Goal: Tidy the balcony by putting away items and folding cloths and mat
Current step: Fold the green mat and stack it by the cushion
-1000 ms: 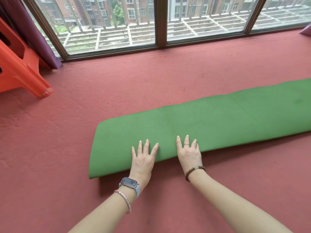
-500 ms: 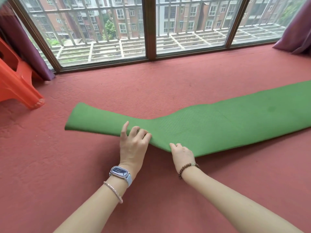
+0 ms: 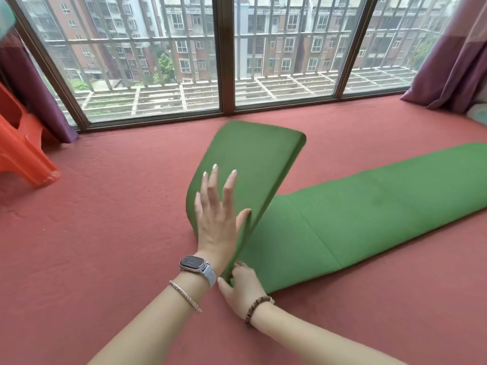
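Observation:
A long green mat (image 3: pixel 369 217) lies on the red carpet, running from the centre to the right edge. Its left end panel (image 3: pixel 253 159) stands raised and tilts toward the right over the rest of the mat. My left hand (image 3: pixel 217 214) lies flat against the back of this raised panel with fingers straight, the thumb at the panel's near edge. My right hand (image 3: pixel 242 288) pinches the mat's near edge at the bottom of the raised panel, close to the carpet.
An orange plastic stool (image 3: pixel 23 151) stands at the left. Purple curtains hang at the left (image 3: pixel 34 93) and right (image 3: pixel 453 61) of the barred window (image 3: pixel 224 54). Red carpet (image 3: pixel 105 219) covers the floor.
The mat's left end has gone from lying flat, to lifted low, to standing upright and swinging rightward. My left hand has straightened against it; my right hand now holds the near edge.

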Demonstrator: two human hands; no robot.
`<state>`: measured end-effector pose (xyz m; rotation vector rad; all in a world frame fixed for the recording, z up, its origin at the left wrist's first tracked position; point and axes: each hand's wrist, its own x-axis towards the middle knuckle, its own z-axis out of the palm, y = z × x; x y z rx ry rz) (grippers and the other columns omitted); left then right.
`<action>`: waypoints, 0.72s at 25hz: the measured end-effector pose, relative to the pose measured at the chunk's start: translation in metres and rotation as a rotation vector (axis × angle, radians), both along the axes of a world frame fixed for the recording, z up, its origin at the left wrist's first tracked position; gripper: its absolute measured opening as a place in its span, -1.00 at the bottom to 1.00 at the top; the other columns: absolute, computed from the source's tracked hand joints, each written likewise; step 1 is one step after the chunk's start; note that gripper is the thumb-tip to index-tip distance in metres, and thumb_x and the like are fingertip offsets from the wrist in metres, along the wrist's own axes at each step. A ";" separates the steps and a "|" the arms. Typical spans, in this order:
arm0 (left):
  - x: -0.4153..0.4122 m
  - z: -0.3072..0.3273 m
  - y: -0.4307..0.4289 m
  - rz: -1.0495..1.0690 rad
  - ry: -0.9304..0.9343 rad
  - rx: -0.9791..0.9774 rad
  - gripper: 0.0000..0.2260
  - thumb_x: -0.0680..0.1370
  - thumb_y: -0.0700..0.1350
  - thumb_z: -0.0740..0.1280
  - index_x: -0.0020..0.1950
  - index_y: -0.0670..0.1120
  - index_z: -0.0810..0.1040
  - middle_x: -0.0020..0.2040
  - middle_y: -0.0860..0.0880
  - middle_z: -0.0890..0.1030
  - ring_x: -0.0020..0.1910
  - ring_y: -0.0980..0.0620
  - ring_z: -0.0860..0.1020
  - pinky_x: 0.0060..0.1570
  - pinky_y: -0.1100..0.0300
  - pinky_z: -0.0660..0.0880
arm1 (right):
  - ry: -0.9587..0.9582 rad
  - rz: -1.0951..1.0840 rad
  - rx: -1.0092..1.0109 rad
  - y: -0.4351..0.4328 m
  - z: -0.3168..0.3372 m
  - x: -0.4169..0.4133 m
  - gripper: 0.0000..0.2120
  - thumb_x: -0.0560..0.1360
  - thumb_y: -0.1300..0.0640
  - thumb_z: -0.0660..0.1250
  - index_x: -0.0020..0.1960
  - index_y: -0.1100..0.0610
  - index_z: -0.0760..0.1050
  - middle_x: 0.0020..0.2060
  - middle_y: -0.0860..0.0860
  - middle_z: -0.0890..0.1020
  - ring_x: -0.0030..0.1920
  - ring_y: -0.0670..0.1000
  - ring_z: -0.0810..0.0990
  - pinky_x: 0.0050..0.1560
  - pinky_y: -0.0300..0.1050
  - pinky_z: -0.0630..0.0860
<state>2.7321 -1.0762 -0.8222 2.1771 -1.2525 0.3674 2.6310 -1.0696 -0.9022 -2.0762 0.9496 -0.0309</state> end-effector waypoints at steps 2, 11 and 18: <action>-0.011 -0.015 0.000 0.026 0.329 0.116 -0.26 0.53 0.10 0.36 0.56 0.01 0.01 0.57 -0.19 0.05 0.55 -0.23 0.08 0.42 -0.19 0.23 | -0.059 -0.111 0.071 -0.003 0.006 0.001 -0.64 0.50 0.05 0.31 0.27 0.10 0.46 0.19 0.07 0.56 0.17 0.04 0.56 0.20 -0.07 0.48; 0.000 -0.069 0.013 0.272 1.508 -0.103 -0.25 0.44 0.46 0.08 0.46 -0.01 0.25 0.30 -0.10 0.52 0.19 -0.15 0.56 0.06 -0.12 0.58 | -0.083 0.018 -0.188 -0.033 0.058 0.009 -0.47 0.57 0.20 0.12 0.51 -0.07 0.16 0.41 0.07 0.34 0.16 0.28 0.55 0.12 0.10 0.50; -0.005 -0.014 0.003 0.123 1.742 -0.548 -0.59 0.64 0.20 0.06 -0.01 -0.04 0.56 -0.16 -0.03 0.65 -0.22 0.04 0.60 -0.22 0.15 0.46 | 0.002 0.139 -0.553 -0.040 0.114 0.039 -0.29 0.58 0.24 0.13 0.52 -0.33 -0.04 0.03 0.09 0.53 -0.04 0.20 0.61 -0.18 -0.02 0.37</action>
